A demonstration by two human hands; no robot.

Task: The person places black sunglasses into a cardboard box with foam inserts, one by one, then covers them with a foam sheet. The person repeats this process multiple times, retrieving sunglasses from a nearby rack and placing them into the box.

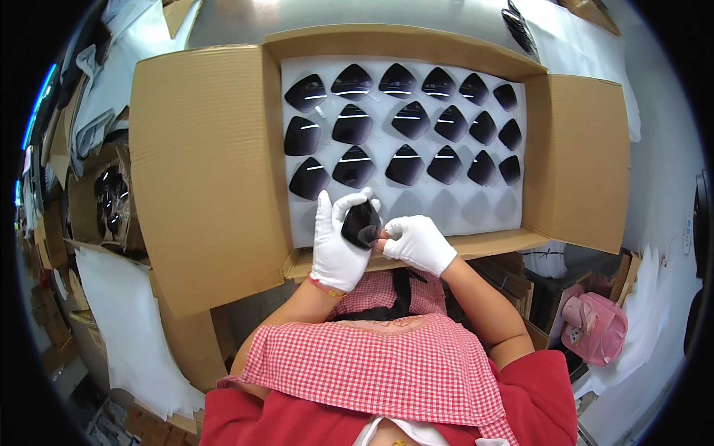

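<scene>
My left hand [341, 245], in a white glove, holds a dark tinted lens [361, 224] over the near edge of an open cardboard box [401, 33]. My right hand [415, 240], also gloved, with bare fingertips showing, pinches at the lower right edge of that lens. Inside the box, a white foam sheet [379, 134] carries three rows of similar gradient-tinted lenses [411, 120]. Nearer me, faint grey lens shapes [442, 207] show in or through the foam. Whether the held piece is one lens or several stacked cannot be told.
The box's wide flaps [201, 167] spread left and right [585, 161]. A smaller box with wrapped dark lenses [114, 206] stands at the left, above white sheets [128, 329]. A pink bag [599, 329] lies at the lower right. More wrapped dark pieces [519, 28] rest behind the box.
</scene>
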